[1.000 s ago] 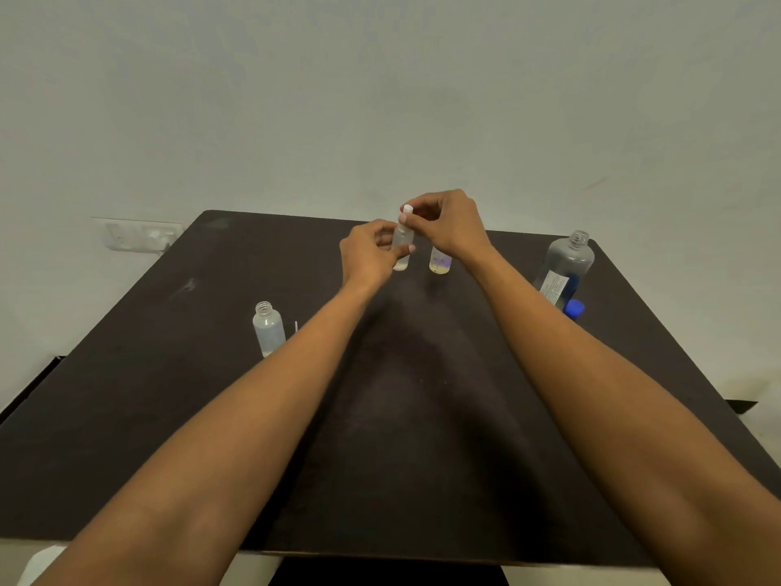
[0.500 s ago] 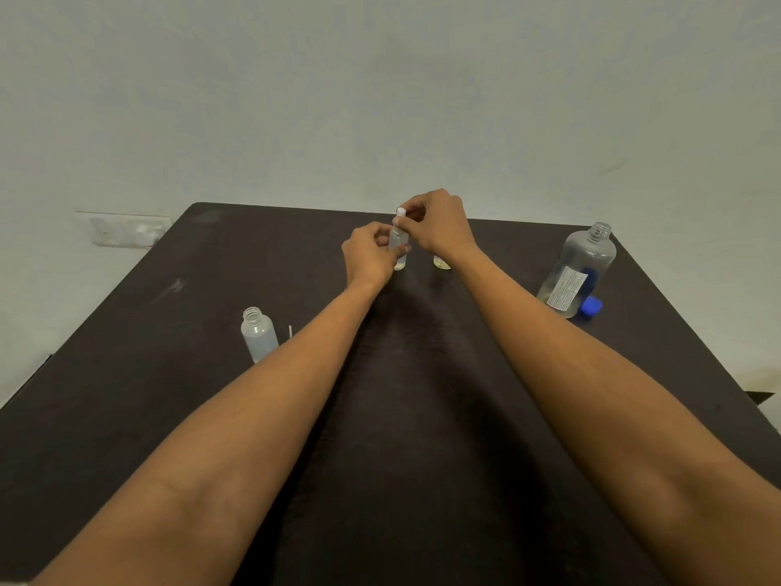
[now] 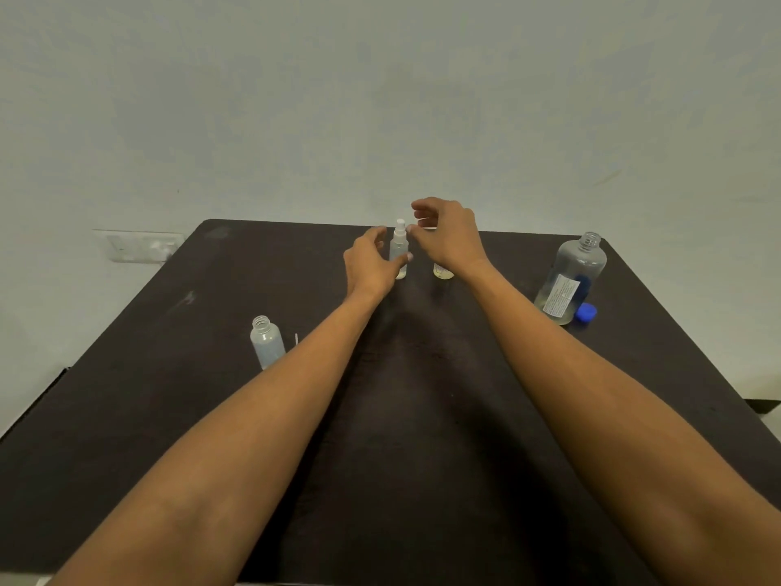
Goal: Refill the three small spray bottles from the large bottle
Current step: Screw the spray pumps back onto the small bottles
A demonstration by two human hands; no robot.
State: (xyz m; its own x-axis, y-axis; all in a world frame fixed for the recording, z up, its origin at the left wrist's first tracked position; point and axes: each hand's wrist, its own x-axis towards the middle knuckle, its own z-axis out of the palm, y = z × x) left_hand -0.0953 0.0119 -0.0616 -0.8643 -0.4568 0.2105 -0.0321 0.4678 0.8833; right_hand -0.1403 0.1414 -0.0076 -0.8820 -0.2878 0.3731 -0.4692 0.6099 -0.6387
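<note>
A small clear spray bottle [image 3: 399,246] with its white spray top on stands upright at the far middle of the dark table [image 3: 414,437]. My left hand [image 3: 370,266] is just left of it with loosely spread fingers, the thumb tip near the bottle's side. My right hand [image 3: 450,234] hovers to its right and above, fingers relaxed, holding nothing. A second small bottle [image 3: 442,271] stands mostly hidden behind my right wrist. A third small bottle [image 3: 266,341] stands uncapped at the left, a thin white tube [image 3: 296,339] beside it. The large clear bottle [image 3: 571,279] stands open at the right.
A blue cap [image 3: 586,311] lies at the base of the large bottle. A white switch plate [image 3: 137,246] is on the wall beyond the table's far left corner. The pale wall rises right behind the table's far edge.
Both hands have let go of the capped spray bottle, which now stands on the table between them. The right hand lifted off the white top and the fingers of both hands opened.
</note>
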